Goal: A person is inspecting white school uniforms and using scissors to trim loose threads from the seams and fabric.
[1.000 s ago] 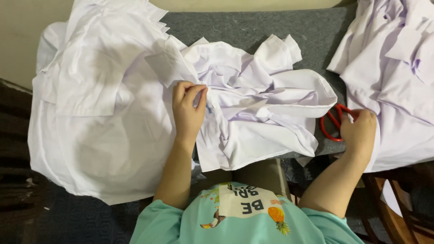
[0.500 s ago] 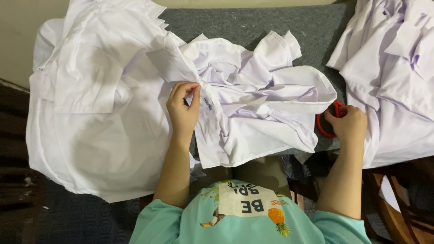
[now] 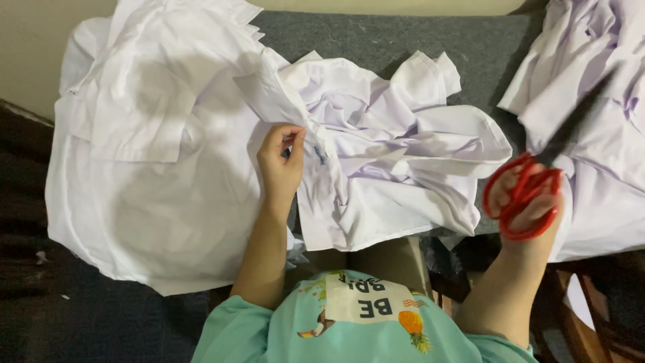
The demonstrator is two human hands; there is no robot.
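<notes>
Crumpled shirt (image 3: 390, 154) lies mid-table on the felt-covered table (image 3: 403, 37), its left edge overlapping the flat-spread shirt (image 3: 161, 168) that hangs over the table's left and near edges. Left hand (image 3: 281, 165) rests on that overlap, fingertips pinching fabric. Right hand (image 3: 527, 202), fingers through the scissors (image 3: 537, 181), sits right of the crumpled shirt, just before the garment pile (image 3: 598, 87) at far right.

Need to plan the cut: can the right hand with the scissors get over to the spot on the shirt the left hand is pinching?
Probably yes. The right hand holds the red scissors lifted off the table; only crumpled white shirt lies between it and the left hand.
</notes>
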